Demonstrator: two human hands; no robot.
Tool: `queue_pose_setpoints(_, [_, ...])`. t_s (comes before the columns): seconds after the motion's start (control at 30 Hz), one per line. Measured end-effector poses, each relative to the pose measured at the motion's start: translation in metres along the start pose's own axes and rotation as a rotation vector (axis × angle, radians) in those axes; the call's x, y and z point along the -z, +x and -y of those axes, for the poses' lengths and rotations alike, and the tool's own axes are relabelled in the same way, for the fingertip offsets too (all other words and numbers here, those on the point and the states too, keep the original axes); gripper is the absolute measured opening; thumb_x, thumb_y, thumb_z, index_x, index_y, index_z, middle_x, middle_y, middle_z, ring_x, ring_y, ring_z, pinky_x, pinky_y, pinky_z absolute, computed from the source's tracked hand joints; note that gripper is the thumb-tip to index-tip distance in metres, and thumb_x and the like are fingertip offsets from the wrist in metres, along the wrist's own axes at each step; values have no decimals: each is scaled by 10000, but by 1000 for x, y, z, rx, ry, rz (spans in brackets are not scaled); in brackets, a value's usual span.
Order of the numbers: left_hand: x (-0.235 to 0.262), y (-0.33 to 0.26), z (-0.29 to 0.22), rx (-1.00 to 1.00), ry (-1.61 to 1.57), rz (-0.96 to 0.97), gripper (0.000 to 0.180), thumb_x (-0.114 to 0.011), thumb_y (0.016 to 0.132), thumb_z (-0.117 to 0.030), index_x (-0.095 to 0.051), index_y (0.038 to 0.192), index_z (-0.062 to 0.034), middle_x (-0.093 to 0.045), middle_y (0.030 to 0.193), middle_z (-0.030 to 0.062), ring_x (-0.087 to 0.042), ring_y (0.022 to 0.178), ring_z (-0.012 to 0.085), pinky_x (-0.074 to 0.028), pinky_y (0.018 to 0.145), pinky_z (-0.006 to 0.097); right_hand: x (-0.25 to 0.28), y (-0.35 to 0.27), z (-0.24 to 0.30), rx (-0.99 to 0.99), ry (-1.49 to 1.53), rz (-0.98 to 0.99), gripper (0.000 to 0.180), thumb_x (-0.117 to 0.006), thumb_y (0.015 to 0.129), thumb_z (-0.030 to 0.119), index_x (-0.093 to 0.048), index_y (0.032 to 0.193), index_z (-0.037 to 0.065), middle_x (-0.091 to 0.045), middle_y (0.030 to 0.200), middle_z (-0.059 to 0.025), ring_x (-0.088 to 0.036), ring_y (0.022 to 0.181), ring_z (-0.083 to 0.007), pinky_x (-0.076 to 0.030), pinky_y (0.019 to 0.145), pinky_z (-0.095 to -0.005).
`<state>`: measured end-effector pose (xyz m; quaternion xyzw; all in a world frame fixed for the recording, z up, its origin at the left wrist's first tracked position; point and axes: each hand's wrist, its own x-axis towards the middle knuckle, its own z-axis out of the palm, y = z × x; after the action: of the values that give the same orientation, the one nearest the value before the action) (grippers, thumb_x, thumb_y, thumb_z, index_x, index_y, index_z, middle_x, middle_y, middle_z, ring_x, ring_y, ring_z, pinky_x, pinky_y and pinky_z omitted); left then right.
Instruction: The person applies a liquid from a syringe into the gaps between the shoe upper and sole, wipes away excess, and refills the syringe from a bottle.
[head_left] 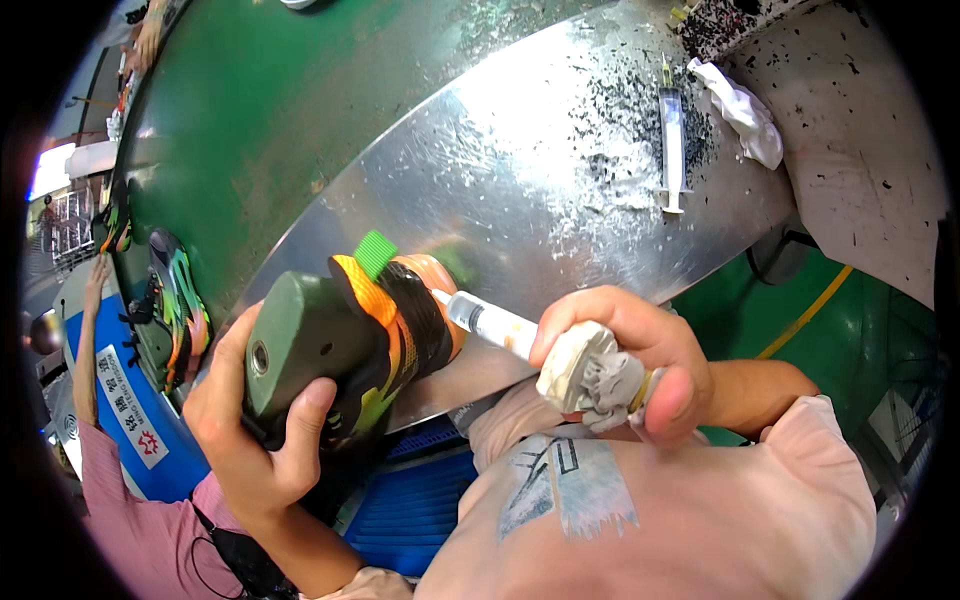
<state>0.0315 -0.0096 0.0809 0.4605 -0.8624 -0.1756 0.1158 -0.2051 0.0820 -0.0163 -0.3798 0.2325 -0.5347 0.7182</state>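
Syringe tip at the shoe, over the table's near edge
Our left hand wraps the foot mould, our right hand the syringe, fingers curled snugly; let's press evenly.

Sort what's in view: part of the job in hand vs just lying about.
In use:
- green last with a shoe on it, in the left hand
- wrapped-end syringe in the right hand, tip at or near the shoe

Apparently just lying about:
- second syringe
- crumpled white cloth or paper
- black scraps
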Motion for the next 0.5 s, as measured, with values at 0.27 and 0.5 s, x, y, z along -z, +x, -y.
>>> queue_pose_setpoints(0.27, [5,-3,-10,415,-55,81,439,-635,791,-139,-505,1152,76,-561,1054,146,-530,969,193,-389,878,298,12,2,-16,165,-245,147,664,-532,834,533,-420,1190,-15,-586,998,-108,-598,855,-165,-473,721,-252])
queue_pose_setpoints(0.5, [0,-2,0,539,-190,-11,399,-631,790,-162,-535,1095,77,-568,1016,121,-530,925,170,-391,854,278,16,11,-9,207,-295,130,716,-545,810,564,-406,1191,-26,-585,1002,-102,-586,862,-162,-465,744,-271])
